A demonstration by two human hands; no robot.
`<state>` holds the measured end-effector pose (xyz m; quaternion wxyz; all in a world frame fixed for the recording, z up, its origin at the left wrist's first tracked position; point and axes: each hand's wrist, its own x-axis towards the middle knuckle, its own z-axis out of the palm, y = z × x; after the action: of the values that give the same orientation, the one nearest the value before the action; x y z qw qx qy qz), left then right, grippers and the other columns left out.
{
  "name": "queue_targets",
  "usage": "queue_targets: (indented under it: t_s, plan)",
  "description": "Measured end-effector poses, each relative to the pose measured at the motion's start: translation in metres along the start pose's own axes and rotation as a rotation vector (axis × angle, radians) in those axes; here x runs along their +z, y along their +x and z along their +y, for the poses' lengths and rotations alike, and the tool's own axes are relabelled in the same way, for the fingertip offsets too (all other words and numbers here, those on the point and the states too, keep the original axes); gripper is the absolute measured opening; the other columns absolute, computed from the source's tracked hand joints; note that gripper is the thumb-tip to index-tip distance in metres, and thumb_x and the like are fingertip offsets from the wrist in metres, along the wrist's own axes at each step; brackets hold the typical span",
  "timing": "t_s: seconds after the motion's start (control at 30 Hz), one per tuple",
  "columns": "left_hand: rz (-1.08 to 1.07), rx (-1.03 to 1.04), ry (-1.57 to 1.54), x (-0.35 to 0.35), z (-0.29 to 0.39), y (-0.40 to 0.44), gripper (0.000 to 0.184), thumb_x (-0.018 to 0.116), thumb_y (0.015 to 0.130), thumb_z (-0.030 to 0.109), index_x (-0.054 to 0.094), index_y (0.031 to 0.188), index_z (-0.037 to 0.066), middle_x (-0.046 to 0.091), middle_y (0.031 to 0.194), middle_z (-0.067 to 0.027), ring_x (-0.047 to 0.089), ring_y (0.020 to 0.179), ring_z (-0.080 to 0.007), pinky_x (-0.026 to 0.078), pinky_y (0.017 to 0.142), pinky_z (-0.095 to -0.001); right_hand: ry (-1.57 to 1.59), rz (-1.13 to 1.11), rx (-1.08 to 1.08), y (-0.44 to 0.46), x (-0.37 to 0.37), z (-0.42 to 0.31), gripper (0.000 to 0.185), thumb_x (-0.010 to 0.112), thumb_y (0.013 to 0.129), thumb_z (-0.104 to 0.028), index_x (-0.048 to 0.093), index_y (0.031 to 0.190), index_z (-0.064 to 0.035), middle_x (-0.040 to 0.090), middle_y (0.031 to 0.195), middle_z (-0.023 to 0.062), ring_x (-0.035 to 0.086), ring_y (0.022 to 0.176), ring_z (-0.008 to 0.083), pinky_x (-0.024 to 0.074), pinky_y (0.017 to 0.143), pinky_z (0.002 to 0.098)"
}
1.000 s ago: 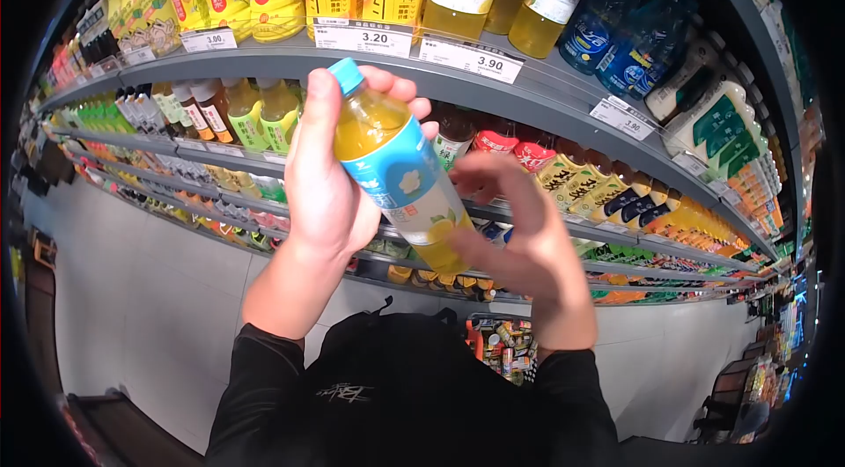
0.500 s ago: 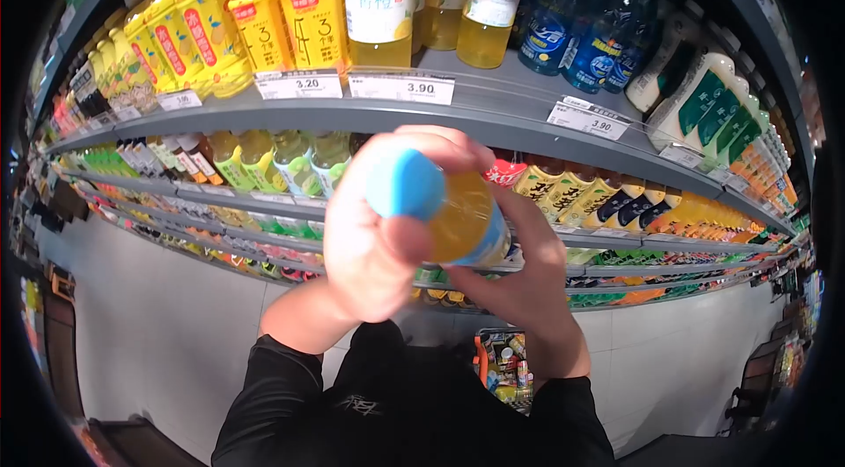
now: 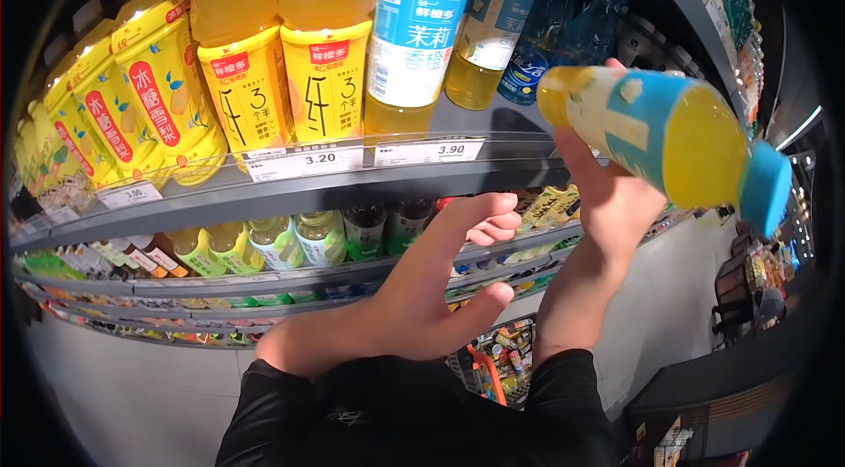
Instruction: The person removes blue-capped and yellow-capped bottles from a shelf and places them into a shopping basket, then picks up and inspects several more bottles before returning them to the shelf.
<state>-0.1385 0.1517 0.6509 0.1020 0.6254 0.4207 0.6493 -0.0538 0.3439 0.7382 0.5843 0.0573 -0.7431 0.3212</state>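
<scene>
My right hand [image 3: 612, 198] grips a bottle of yellow juice drink [image 3: 647, 128] with a blue-and-white label. The bottle lies tilted, its blue cap [image 3: 765, 189] pointing down to the right. Part of my right fingers is hidden behind it. My left hand [image 3: 444, 286] is held in front of the lower shelves, thumb and fingers apart, with nothing in it. On the shelf above stands a similar juice bottle [image 3: 418, 36] with a blue-and-white label, and another [image 3: 493, 31] is right beside it.
Orange drink bottles with yellow labels [image 3: 326, 71] and several yellow bottles [image 3: 158, 84] line the shelf at left. Price tags run along the shelf edge [image 3: 343, 194]. Behind my arms is a shopping cart with an orange part [image 3: 487, 376], holding several goods.
Both hands were around the bottle, its cap toward me. Now my left hand has let go, and my right hand has swung the bottle to the right. The view has shifted closer to the shelf.
</scene>
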Motion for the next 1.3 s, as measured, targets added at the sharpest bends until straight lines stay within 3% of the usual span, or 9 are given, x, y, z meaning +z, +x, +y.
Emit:
queue_targets:
  t_s: [0.1,0.2,0.3,0.67,0.77,1.0,1.23,1.27,1.3]
  plan:
    - [-0.031,-0.100,-0.107,-0.018,0.005,-0.002,0.080,0.063,0.096,0.006,0.019,0.162,-0.002,0.053,0.136,-0.0181,0.056,0.122,-0.0235,0.044,0.109,-0.0406,-0.077,-0.119,-0.069,0.020,0.019,0.003,0.062,0.090,0.075,0.005,0.062,0.131,0.0026,0.068,0.129,0.0174,0.067,0.118,0.0250,0.0568,0.101,0.0418]
    - [-0.024,-0.151,-0.201,-0.029,0.004,-0.003,0.090,0.062,0.096,0.000,0.007,0.167,0.002,0.054,0.134,-0.0178,0.058,0.119,-0.0221,0.045,0.107,-0.0395,0.046,-0.218,0.169,0.027,0.043,-0.008,0.053,0.091,0.076,-0.002,0.067,0.123,0.0013,0.074,0.116,0.0103,0.071,0.110,0.0212,0.0566,0.098,0.0377]
    - [-0.003,-0.150,-0.291,-0.037,0.004,0.006,0.097,0.061,0.097,-0.003,-0.003,0.169,0.006,0.057,0.130,-0.0178,0.060,0.113,-0.0219,0.048,0.103,-0.0375,-0.052,-0.286,0.243,0.024,0.050,0.003,0.062,0.093,0.076,-0.005,0.062,0.130,0.0013,0.072,0.122,0.0120,0.070,0.116,0.0231,0.0554,0.104,0.0398]
    - [0.140,-0.036,-0.293,-0.029,-0.027,0.016,0.099,0.067,0.095,0.006,-0.002,0.165,-0.007,0.071,0.092,-0.0143,0.071,0.078,-0.0204,0.057,0.076,-0.0324,0.036,-0.400,0.491,0.033,0.055,0.009,0.069,0.091,0.081,-0.010,0.056,0.139,0.0029,0.070,0.129,0.0135,0.068,0.117,0.0213,0.0567,0.100,0.0386]
    - [0.057,-0.106,-0.292,-0.036,-0.020,0.012,0.096,0.063,0.100,0.005,-0.006,0.166,-0.002,0.070,0.100,-0.0129,0.068,0.088,-0.0157,0.054,0.083,-0.0304,-0.003,-0.429,0.479,0.034,0.055,0.005,0.071,0.092,0.081,-0.012,0.056,0.140,0.0024,0.069,0.131,0.0139,0.067,0.121,0.0226,0.0536,0.106,0.0403]
    - [0.114,-0.060,-0.282,-0.031,-0.025,0.016,0.100,0.067,0.095,0.008,-0.003,0.164,-0.008,0.072,0.086,-0.0130,0.071,0.072,-0.0213,0.058,0.072,-0.0339,-0.020,-0.457,0.485,0.034,0.060,-0.005,0.076,0.093,0.079,-0.015,0.055,0.143,0.0009,0.069,0.132,0.0130,0.066,0.122,0.0237,0.0492,0.111,0.0423]
    - [0.103,-0.070,-0.348,-0.028,-0.023,0.021,0.096,0.063,0.101,0.007,-0.008,0.165,-0.004,0.070,0.090,-0.0113,0.066,0.074,-0.0135,0.055,0.071,-0.0289,-0.092,-0.489,0.395,0.035,0.055,0.000,0.076,0.090,0.081,-0.017,0.053,0.145,0.0007,0.067,0.134,0.0114,0.065,0.124,0.0226,0.0456,0.114,0.0402]
    - [0.049,-0.160,-0.365,-0.031,-0.019,0.018,0.091,0.058,0.105,0.005,-0.008,0.167,0.002,0.069,0.103,-0.0127,0.068,0.091,-0.0152,0.055,0.087,-0.0296,-0.110,-0.485,0.386,0.035,0.055,0.000,0.075,0.089,0.082,-0.017,0.053,0.145,0.0007,0.068,0.134,0.0114,0.065,0.124,0.0227,0.0456,0.114,0.0402]
    - [0.051,-0.150,-0.354,-0.030,-0.021,0.017,0.090,0.058,0.105,0.005,-0.008,0.167,0.002,0.069,0.103,-0.0126,0.068,0.092,-0.0153,0.055,0.088,-0.0301,-0.126,-0.484,0.381,0.035,0.055,0.000,0.075,0.089,0.082,-0.017,0.053,0.145,0.0007,0.068,0.134,0.0115,0.065,0.124,0.0228,0.0455,0.114,0.0403]
